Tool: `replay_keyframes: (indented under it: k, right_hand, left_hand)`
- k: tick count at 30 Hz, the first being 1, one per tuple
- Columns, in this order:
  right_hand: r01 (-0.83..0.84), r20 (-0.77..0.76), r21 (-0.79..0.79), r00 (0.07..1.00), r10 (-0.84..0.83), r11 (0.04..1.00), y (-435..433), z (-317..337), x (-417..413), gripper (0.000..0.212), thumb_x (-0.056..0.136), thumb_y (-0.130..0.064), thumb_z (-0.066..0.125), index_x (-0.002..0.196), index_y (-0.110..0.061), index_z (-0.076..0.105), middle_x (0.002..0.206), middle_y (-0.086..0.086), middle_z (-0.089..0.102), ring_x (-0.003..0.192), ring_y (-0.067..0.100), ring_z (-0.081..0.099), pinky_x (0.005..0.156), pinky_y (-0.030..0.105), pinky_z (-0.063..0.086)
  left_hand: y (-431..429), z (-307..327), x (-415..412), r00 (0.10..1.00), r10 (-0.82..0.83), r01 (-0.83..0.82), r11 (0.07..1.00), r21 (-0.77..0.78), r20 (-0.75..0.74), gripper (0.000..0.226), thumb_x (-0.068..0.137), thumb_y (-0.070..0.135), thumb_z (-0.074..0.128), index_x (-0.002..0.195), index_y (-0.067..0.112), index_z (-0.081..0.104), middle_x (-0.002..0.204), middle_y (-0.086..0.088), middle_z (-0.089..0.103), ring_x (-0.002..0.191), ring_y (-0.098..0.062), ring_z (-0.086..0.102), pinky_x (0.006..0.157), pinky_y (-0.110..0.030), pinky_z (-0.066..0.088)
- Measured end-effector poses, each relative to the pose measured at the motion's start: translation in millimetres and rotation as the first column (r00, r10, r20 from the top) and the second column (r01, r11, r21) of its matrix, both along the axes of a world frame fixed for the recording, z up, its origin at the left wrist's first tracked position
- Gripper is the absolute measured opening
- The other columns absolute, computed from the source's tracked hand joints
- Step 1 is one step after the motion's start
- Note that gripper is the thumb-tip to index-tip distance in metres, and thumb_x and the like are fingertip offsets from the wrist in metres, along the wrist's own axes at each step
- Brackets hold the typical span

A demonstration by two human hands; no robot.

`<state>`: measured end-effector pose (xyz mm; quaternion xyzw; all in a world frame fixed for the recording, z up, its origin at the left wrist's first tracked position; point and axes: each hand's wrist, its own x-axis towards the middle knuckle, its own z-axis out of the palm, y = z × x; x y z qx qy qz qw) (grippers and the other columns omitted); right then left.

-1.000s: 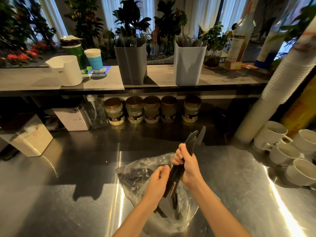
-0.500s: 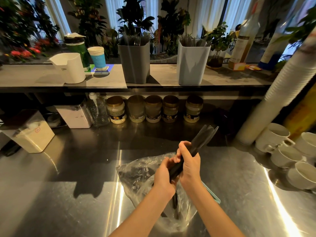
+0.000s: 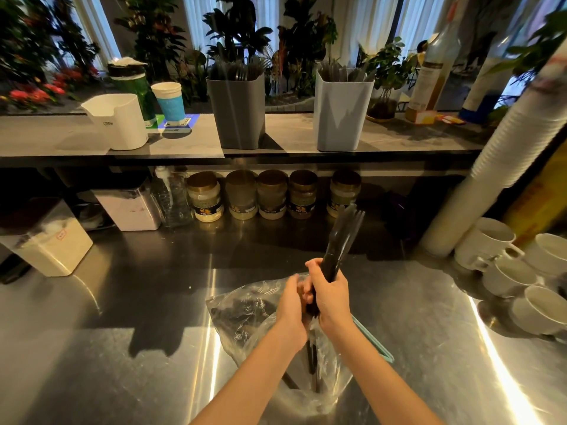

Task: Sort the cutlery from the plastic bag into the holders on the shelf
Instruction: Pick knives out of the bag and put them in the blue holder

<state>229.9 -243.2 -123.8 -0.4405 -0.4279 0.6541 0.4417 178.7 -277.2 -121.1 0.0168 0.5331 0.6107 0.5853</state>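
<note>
My right hand grips a bundle of black plastic cutlery, held upright above the steel counter with its tips pointing up and slightly right. My left hand is pressed against the bundle's lower end, fingers curled toward it; whether it holds a piece is hidden. Under both hands lies the clear plastic bag with more black cutlery inside. On the shelf stand a dark grey holder with forks and a light grey holder with dark cutlery.
A white holder, a blue-banded paper cup and a green can stand at the shelf's left. Several jars line up under the shelf. White mugs and a leaning cup stack fill the right. A white bin sits left.
The bundle has swung from leaning right to more upright and risen a little. My left hand has moved up from the bag to the bundle's lower end.
</note>
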Motion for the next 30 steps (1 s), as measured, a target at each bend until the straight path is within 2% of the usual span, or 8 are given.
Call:
replay_keyframes:
  k: [4,8,9,13,16,20,25,30]
  right_hand:
    - [-0.124,0.274,0.153,0.958,0.079,0.98,1,-12,2,0.007,0.092,-0.02,0.06,0.084,-0.021,0.059,0.059,-0.007,0.058,0.053,0.006,0.054,0.053,0.024,0.046]
    - [-0.215,0.526,0.277,0.85,0.04,0.937,-2,-21,2,0.016,0.089,-0.018,0.062,0.095,-0.015,0.047,0.076,-0.007,0.06,0.066,0.009,0.057,0.063,0.031,0.046]
    - [-0.242,0.59,0.284,0.807,0.03,0.928,-2,-21,2,0.022,0.089,-0.018,0.063,0.099,-0.015,0.044,0.079,-0.009,0.06,0.068,0.009,0.057,0.061,0.027,0.044]
    - [-0.359,0.652,0.182,0.741,0.161,0.916,7,-16,5,0.027,0.085,-0.02,0.068,0.108,-0.019,0.052,0.084,-0.006,0.058,0.071,0.009,0.056,0.063,0.018,0.041]
    - [-0.502,0.471,-0.004,0.762,0.445,0.865,12,-8,16,0.017,0.084,-0.02,0.07,0.09,-0.015,0.055,0.07,-0.001,0.059,0.056,0.009,0.056,0.058,0.021,0.048]
    - [-0.64,0.055,-0.116,0.759,0.649,0.759,13,-1,28,0.012,0.092,-0.015,0.059,0.101,-0.007,0.058,0.078,0.007,0.068,0.073,0.018,0.065,0.075,0.031,0.054]
    - [-0.709,-0.219,-0.193,0.705,0.675,0.678,11,-5,30,0.015,0.095,-0.019,0.049,0.104,-0.007,0.05,0.074,0.007,0.059,0.066,0.017,0.059,0.068,0.029,0.052]
    - [-0.736,-0.458,-0.186,0.651,0.606,0.651,9,-12,25,0.043,0.072,-0.035,0.079,0.09,-0.012,0.048,0.059,-0.002,0.042,0.047,0.007,0.039,0.047,0.02,0.04]
  left_hand:
    - [8,18,-15,0.942,-0.017,0.103,0.965,0.24,-0.334,0.032,0.097,0.037,0.043,0.114,0.015,0.058,0.105,-0.002,0.063,0.097,-0.013,0.06,0.076,-0.024,0.046]
    - [25,31,-20,0.748,-0.079,0.241,0.957,0.159,-0.659,0.018,0.092,0.034,0.057,0.102,0.02,0.053,0.093,0.001,0.061,0.084,-0.007,0.057,0.073,-0.019,0.046]
    - [28,31,-22,0.721,-0.061,0.227,0.962,0.152,-0.69,0.016,0.093,0.032,0.056,0.1,0.019,0.053,0.09,0.0,0.064,0.081,-0.007,0.059,0.071,-0.018,0.046]
    - [34,31,-32,0.816,-0.06,0.234,0.944,0.234,-0.574,0.01,0.096,0.017,0.052,0.088,0.013,0.053,0.066,0.002,0.064,0.07,-0.013,0.061,0.07,-0.024,0.05]
    - [35,28,-35,0.835,-0.104,0.269,0.934,0.236,-0.54,0.011,0.096,0.015,0.053,0.087,0.01,0.055,0.06,0.003,0.065,0.066,-0.014,0.065,0.07,-0.026,0.053]
    - [34,30,-40,0.877,-0.189,0.331,0.904,0.272,-0.441,0.018,0.098,0.018,0.049,0.091,0.006,0.06,0.072,-0.005,0.071,0.07,-0.015,0.07,0.067,-0.025,0.058]
    - [37,33,-42,0.884,-0.241,0.354,0.906,0.234,-0.402,0.015,0.096,0.022,0.053,0.092,0.007,0.053,0.067,-0.001,0.058,0.052,-0.01,0.055,0.051,-0.022,0.049]
    - [38,31,-48,0.922,-0.284,0.362,0.874,0.323,-0.264,0.034,0.079,0.04,0.061,0.092,0.012,0.046,0.066,0.004,0.044,0.05,-0.007,0.043,0.052,-0.021,0.043]
